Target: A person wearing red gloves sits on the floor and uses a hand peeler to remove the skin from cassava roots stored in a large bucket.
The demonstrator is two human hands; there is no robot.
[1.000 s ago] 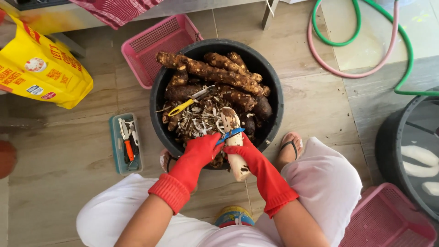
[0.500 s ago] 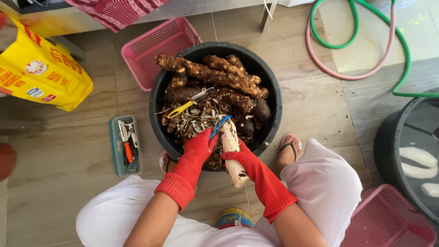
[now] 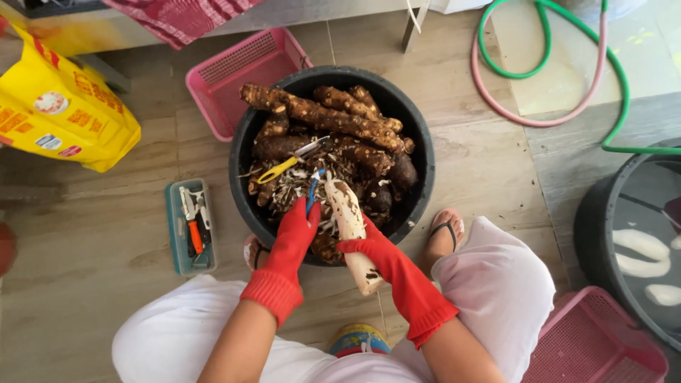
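the person sits on the floor over a black tub (image 3: 241,177) of brown cassava roots (image 3: 333,120). the right hand (image 3: 372,248), in a red rubber glove, has its grip closed around a half-peeled cassava root (image 3: 347,220), held slanted over the tub's near rim. the left hand (image 3: 294,230), gloved the same, grips a blue-handled peeler (image 3: 312,188) set against the root's upper end. a yellow-handled peeler (image 3: 287,162) lies on the peelings. a teal tray (image 3: 174,241) of tools rests on the floor to the left.
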